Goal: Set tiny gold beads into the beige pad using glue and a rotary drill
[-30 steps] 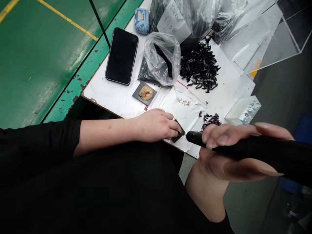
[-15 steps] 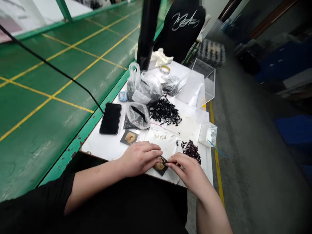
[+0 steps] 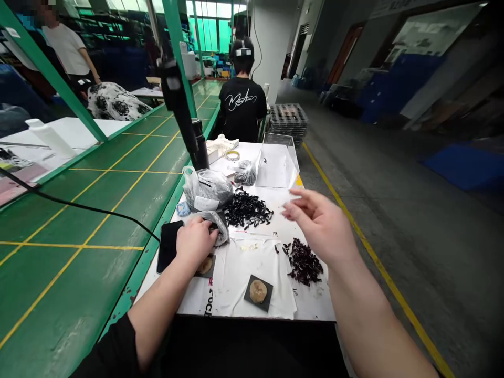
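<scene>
My left hand (image 3: 195, 239) reaches into the mouth of a small clear plastic bag (image 3: 221, 227), its fingers curled; the fingertips and whatever they grip are hidden. Raised over the right side of the table, my right hand (image 3: 325, 226) has thumb and index finger apart, with nothing visible between them. A dark square pad with a round tan lump (image 3: 258, 291) lies on a white sheet (image 3: 236, 273) near the front edge. Another such pad (image 3: 205, 266) is partly covered by my left forearm. Small black pieces (image 3: 248, 209) are heaped behind the sheet, and dark reddish ones (image 3: 305, 262) to its right.
A phone (image 3: 169, 247) lies at the left. Behind are a larger filled plastic bag (image 3: 208, 190), a tape roll (image 3: 232, 155) and a clear box (image 3: 277, 163) with a small black piece in it. A co-worker (image 3: 242, 100) sits beyond, facing away.
Both hands have left the pad by the front edge: the left went to the small bag, the right rose up and away. A small black piece now shows in the clear box. The view has tilted up.
</scene>
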Available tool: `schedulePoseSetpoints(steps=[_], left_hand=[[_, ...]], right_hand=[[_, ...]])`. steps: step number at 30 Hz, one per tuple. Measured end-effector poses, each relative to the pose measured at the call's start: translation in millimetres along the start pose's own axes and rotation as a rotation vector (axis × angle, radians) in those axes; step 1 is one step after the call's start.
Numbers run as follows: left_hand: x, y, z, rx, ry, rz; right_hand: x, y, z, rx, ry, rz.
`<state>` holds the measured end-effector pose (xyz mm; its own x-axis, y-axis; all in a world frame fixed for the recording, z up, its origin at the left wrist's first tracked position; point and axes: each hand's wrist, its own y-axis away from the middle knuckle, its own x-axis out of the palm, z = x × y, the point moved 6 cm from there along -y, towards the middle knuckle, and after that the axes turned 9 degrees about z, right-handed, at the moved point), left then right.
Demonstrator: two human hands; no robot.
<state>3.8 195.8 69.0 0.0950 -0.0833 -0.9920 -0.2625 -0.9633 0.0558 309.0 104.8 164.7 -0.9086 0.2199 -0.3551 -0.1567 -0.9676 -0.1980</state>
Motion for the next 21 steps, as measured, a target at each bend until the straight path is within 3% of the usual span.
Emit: schedulePoseSetpoints(steps=[7,11,16,21], left_hand=[[3.6,0.3,-14.5,0.026,-0.012,0.027],[2.2,-2.1,-13.3,0.014,0.020,-0.018],[-2.6,-1.7,-6.2,-0.005,0.088,-0.116],[-7.1,24.5,-0.9,0.002,0.171,-0.203]], right_hand=[[19.9,49.3,-59.6,0.248,0.789,0.383],[37.1,55.5,-86.1,0.278,0.863,0.417],[50.8,57.5,-96.8,0.264,0.933,0.380],[54.0,62.5,-103.0,0.242,0.960,0.368]])
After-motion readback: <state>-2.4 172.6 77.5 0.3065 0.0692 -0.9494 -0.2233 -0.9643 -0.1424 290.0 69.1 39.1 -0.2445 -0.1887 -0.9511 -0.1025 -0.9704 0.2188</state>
